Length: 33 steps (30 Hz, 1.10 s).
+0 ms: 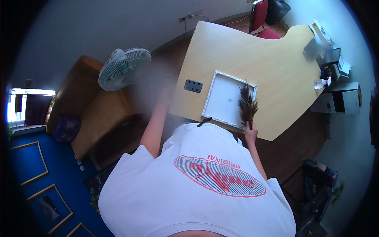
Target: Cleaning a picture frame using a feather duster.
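My right hand [251,133] grips a brown feather duster [248,103] by its lower end, close to the front edge of the light wood desk [278,65]. The duster's feathers lie across the right side of a white stretched canvas [225,94]. That canvas rests with its back up, showing folded white edges and a small printed mark. To the left of the desk, my left hand [164,94] is hidden in a blurred smudge, so its fingers and anything in them cannot be made out.
A dark grey slotted plate [193,86] lies left of the canvas. A white fan [125,68] and a brown sofa [97,109] are at left. Along the desk's right edge are a spray bottle [319,83] and papers [322,34]. A red chair [260,20] stands behind the desk.
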Motion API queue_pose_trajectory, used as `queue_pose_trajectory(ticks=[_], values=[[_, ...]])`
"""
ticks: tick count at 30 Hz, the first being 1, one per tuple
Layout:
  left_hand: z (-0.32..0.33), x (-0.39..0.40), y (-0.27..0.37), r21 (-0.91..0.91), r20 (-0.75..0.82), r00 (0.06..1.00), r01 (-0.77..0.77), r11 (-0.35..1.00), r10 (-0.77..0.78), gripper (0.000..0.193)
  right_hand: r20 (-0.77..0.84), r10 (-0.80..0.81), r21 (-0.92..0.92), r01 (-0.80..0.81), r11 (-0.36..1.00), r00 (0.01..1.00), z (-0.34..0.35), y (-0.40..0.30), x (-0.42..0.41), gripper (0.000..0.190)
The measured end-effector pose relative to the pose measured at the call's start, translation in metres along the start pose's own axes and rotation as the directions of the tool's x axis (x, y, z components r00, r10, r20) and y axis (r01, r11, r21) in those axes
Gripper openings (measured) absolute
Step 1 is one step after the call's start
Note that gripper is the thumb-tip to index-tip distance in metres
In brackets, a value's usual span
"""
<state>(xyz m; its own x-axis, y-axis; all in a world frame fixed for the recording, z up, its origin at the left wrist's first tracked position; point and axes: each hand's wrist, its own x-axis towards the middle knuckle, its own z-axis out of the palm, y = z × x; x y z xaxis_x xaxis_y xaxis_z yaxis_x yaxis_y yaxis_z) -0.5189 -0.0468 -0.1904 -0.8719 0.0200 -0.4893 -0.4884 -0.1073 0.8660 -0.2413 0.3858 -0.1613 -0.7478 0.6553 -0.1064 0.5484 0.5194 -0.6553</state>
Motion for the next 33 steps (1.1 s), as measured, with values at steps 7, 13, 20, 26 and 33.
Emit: queue_pose_trajectory(ticks=[7, 13, 20, 26, 33], values=[[0.001, -0.048, -0.031, -0.151, 0.006, 0.982, 0.186, 0.971, -0.187, 0.038, 0.271, -0.163, -0.181, 0.217, 0.959, 0.949, 0.024, 0.018, -0.021, 0.034], [0.067, -0.063, -0.044, 0.593, -0.079, 0.980, -0.102, 0.799, 0.183, 0.043, 0.292, -0.088, -0.264, 0.168, 0.950, 0.952, 0.028, 0.009, 0.010, 0.026], [0.111, -0.064, -0.074, 0.819, 0.547, 0.837, -0.540, 0.193, 0.020, 0.072, 0.369, -0.250, -0.213, 0.343, 0.915, 0.895, 0.022, -0.015, 0.042, 0.024], [0.102, -0.080, -0.068, 0.788, 0.615, 0.778, -0.613, 0.054, -0.130, 0.077, 0.393, -0.261, -0.192, 0.356, 0.915, 0.882, 0.010, 0.010, 0.029, 0.022], [0.101, -0.088, -0.067, 0.802, 0.595, 0.790, -0.595, 0.048, -0.148, 0.077, 0.433, -0.264, -0.189, 0.373, 0.908, 0.862, 0.000, 0.053, 0.004, 0.021]])
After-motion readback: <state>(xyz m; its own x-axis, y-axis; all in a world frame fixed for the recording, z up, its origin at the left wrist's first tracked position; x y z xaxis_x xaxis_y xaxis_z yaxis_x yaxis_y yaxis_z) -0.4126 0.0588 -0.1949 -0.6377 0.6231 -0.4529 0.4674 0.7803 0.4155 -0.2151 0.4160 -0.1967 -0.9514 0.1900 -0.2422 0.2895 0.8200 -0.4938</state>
